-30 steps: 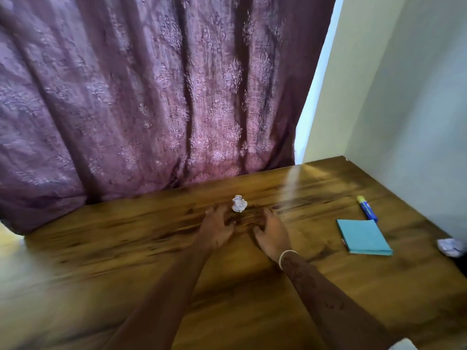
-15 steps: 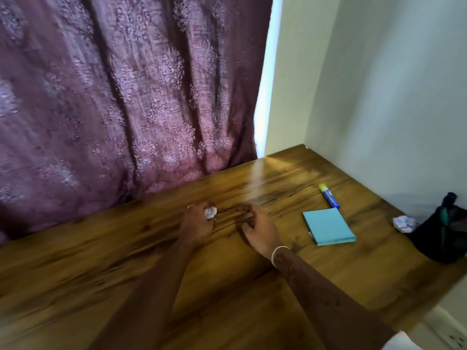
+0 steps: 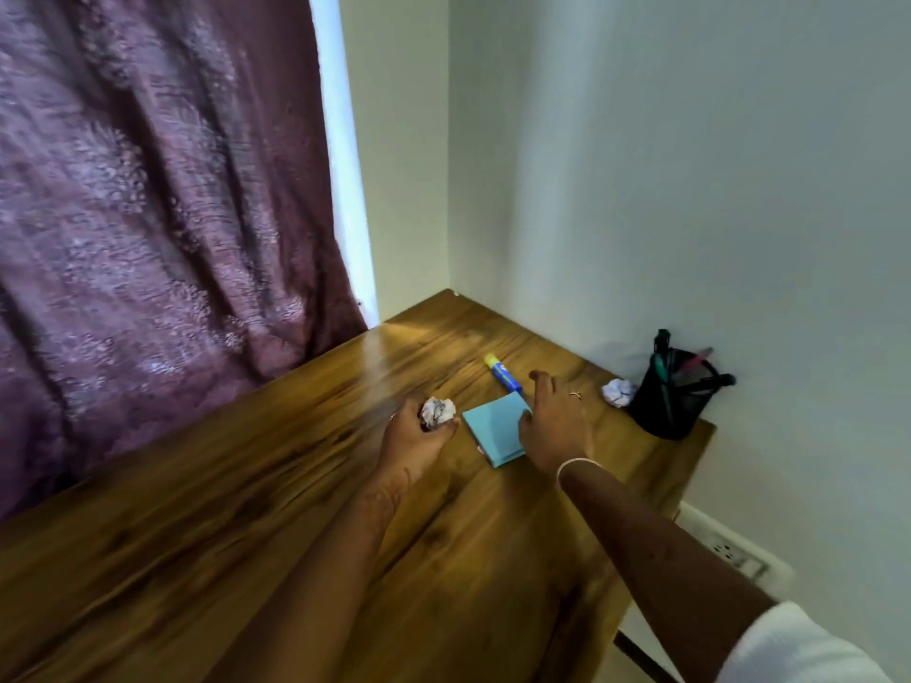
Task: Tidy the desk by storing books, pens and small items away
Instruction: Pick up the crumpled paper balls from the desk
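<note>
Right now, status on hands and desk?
Left hand grips paper ball. Right hand over notepad, fingers spread. Glue stick, second ball by pen cup.

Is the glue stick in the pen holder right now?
No, the glue stick lies flat on the desk beyond the notepad, apart from the pen holder.

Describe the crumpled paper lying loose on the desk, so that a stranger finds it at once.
Start at the wooden desk and follow it to the right-hand wall, where a black mesh pen holder stands. Just left of the holder lies the crumpled paper ball. Unlike the other crumpled ball, gripped in the left hand, nobody touches it.
</note>
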A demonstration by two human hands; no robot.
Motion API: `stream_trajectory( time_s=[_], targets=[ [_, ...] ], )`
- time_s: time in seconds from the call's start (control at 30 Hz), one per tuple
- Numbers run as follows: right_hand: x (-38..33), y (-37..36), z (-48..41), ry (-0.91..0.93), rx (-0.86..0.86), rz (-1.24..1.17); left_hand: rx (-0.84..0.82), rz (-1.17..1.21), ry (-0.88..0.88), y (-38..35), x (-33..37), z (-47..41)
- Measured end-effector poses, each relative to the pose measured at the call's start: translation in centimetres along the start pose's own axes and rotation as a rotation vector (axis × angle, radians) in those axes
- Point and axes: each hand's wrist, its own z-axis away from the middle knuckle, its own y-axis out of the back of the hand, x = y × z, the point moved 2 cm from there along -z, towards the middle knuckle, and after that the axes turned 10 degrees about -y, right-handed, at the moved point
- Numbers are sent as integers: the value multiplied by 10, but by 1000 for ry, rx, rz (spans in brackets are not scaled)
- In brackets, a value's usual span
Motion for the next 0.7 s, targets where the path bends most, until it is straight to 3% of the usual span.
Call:
stream_trajectory(
  time_s=[0.13, 0.43, 0.7],
  targets=[
    [37, -11, -37, -4, 0, 322, -62, 39, -27, -26, 8, -13],
    [58, -12, -81, -83, -106, 663, -9, 161, 31, -55, -3, -38],
    [64, -2, -97, -106, -230, 669, -17, 191, 45, -61, 4, -40]
  ],
)
